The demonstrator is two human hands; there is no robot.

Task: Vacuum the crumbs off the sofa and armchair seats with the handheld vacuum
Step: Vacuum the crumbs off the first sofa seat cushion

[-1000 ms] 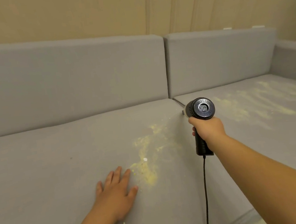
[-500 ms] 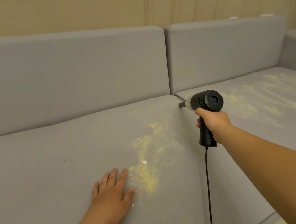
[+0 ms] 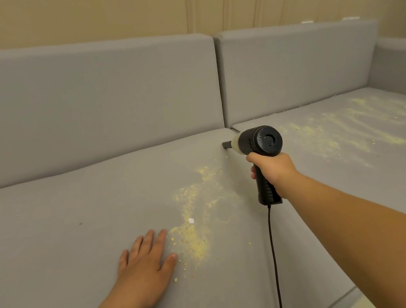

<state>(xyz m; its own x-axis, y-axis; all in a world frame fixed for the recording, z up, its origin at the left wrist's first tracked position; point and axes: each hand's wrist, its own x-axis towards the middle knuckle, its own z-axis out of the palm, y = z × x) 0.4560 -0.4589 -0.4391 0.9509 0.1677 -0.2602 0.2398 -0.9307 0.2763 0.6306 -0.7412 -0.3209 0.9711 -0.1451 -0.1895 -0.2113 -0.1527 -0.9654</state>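
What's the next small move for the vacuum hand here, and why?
Probably draw the handheld vacuum back toward the person along the left seat cushion. The right hand holds its nozzle at the far end of the seam, while the yellow crumbs trail nearer, ending beside the flat left hand.

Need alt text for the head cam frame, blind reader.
A right hand holds a black corded handheld vacuum, nozzle at the gap between two grey sofa seat cushions. The left hand lies flat beside yellow crumbs; more crumbs cover the right cushion.
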